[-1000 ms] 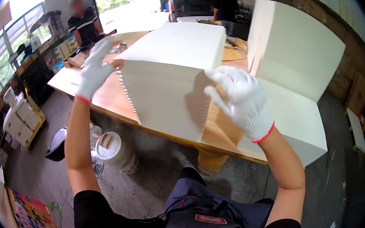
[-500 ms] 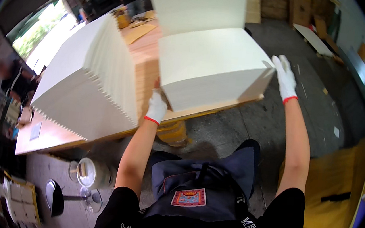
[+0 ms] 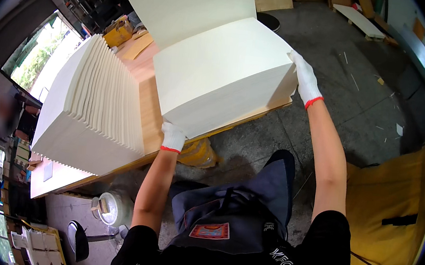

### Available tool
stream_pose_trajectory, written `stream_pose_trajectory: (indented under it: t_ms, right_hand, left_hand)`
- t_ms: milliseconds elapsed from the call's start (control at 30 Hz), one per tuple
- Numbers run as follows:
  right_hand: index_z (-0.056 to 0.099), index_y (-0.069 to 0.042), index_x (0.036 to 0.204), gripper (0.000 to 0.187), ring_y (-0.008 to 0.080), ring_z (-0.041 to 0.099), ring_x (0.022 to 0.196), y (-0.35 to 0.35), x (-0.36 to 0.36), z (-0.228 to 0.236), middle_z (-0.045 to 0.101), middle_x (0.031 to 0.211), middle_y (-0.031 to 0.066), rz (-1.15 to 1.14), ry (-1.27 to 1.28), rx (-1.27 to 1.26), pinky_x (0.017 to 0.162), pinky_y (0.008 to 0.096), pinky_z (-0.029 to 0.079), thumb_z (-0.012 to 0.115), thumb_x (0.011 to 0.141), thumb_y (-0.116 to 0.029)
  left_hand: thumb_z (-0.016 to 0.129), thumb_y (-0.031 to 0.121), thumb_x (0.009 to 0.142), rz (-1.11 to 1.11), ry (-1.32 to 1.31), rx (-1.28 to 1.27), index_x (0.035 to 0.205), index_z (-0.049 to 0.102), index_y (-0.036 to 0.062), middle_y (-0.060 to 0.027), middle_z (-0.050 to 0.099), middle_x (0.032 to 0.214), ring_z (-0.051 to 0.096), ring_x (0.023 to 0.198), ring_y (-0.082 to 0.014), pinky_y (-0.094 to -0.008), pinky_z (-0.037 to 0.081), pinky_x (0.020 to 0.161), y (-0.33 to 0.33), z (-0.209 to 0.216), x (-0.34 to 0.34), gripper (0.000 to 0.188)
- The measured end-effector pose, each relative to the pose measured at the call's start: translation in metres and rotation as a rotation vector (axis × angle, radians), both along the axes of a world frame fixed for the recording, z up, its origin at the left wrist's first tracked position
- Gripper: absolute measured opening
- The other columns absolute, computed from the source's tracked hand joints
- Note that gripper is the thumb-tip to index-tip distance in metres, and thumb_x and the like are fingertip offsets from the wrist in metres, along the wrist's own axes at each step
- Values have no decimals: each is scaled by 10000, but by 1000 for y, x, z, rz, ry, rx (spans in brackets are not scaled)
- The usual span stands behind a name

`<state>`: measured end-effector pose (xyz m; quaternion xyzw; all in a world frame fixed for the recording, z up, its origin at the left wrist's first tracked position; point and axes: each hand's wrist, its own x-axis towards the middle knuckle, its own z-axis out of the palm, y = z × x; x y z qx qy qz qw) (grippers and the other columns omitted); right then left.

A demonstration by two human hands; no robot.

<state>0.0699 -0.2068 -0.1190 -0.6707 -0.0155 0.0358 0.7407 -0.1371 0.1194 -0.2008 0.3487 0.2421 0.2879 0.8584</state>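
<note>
Both gloved hands grip the cream paper stack on the wooden table — left hand at its near corner, right hand at three o'clock. A fanned stack sits at nine o'clock — a white bucket below.

A workshop: tall stacks of cream paper sheets sit on a wooden bench, above a littered concrete floor, with another worker nearby.
</note>
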Motion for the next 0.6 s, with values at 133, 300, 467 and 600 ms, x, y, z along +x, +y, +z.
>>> stream_pose_trajectory:
  t_ms: [133, 300, 467, 600]
  right_hand:
    - [630, -23, 1349, 645, 228, 554, 1217, 5, -13, 4, 638, 1320, 128, 0, -65, 16, 1062, 336, 373, 600, 906, -492]
    - [615, -17, 1359, 640, 226, 538, 1237, 6, -16, 8, 620, 1348, 132, 40, -69, 29, 1069, 338, 367, 594, 901, -464]
    - [576, -20, 1404, 701, 222, 513, 1274, -4, -13, 10, 597, 1373, 140, 103, -63, -71, 1074, 335, 359, 573, 890, -498]
    - [650, 1, 1162, 686, 279, 644, 1081, -16, -25, 43, 702, 1114, 143, -10, -239, -682, 982, 364, 446, 552, 878, -615]
  left_hand:
    - [273, 393, 1080, -21, 1, -27, 1526, 399, 115, -106, 444, 1545, 464, 1374, -348, -489, 427, 1122, 18, 0, -6, 540]
    - [336, 307, 1090, 35, 16, 457, 1525, 400, 61, -87, 467, 1528, 435, 1403, -298, -451, 357, 1174, 48, 25, -20, 503]
    - [469, 344, 1072, 267, -273, 1518, 1330, 589, -1, -101, 642, 1308, 594, 1203, -201, -371, 465, 1031, -23, 137, -13, 449]
    - [618, 308, 983, -264, 305, 1996, 1201, 714, 160, -117, 665, 1154, 635, 1076, -280, -403, 507, 926, -69, 180, 45, 280]
